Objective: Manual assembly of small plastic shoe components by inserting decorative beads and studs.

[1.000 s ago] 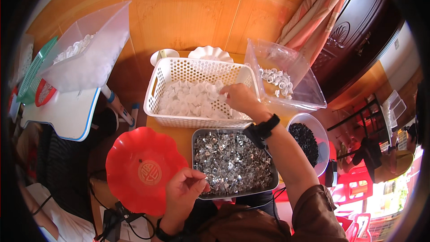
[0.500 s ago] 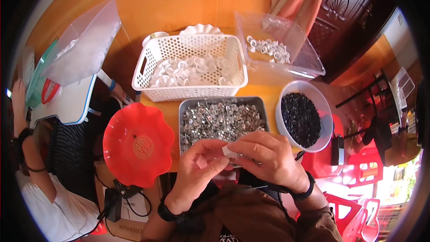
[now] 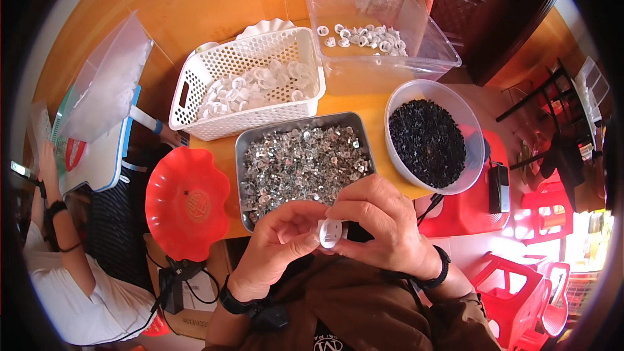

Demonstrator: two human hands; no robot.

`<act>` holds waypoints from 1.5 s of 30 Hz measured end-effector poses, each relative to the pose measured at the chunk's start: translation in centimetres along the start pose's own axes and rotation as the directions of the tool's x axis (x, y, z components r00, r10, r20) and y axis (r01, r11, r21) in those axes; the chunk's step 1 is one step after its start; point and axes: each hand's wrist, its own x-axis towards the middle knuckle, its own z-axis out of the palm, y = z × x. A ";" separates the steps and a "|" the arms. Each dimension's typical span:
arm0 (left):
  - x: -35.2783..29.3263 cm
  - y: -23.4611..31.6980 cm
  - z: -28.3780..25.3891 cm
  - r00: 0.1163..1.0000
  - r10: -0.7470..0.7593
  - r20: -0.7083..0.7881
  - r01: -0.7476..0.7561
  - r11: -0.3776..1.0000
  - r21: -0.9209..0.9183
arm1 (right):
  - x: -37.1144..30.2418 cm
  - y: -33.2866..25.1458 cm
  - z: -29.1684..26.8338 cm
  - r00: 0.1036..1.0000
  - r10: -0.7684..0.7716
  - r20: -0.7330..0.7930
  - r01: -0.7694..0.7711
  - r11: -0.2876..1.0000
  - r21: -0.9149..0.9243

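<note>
Between the fingertips of my left hand [image 3: 279, 244] and my right hand [image 3: 383, 227] is a small round white plastic part [image 3: 331, 233]. Both hands pinch it just in front of my body, and its round face with small openings shows. Beyond my hands lies a grey metal tray [image 3: 242, 185] full of small shiny metal pieces [image 3: 305, 166]. A white perforated basket [image 3: 247, 117] behind it contains many white plastic parts [image 3: 244, 91]. To the right stands a translucent round tub [image 3: 478, 146] of small black pieces [image 3: 427, 145].
A clear plastic bin [image 3: 364, 68] with white parts stands at the back right. A red scalloped plate [image 3: 185, 195] is left of the tray. At the far left, a co-worker's arm [image 3: 75, 247] is beside a white board [image 3: 104, 156]. Red stools [image 3: 513, 292] stand lower right.
My view has shifted, moving the containers in the picture. The white part has turned so its round face shows; both hands still hold it.
</note>
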 end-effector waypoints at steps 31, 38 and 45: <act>-1.2 0.1 -4.8 0.941 0.161 -0.299 -0.211 0.967 -0.143 | -1.6 6.6 6.9 0.914 0.204 0.350 -0.047 0.912 -0.408; -1.2 0.0 -5.3 0.949 0.151 -0.275 -0.194 0.972 -0.136 | -1.9 7.8 6.7 0.901 0.262 0.345 -0.096 0.897 -0.431; -0.8 0.0 -4.9 0.951 0.132 -0.281 -0.166 0.981 -0.099 | -2.1 7.6 7.0 0.892 0.275 0.359 -0.065 0.863 -0.501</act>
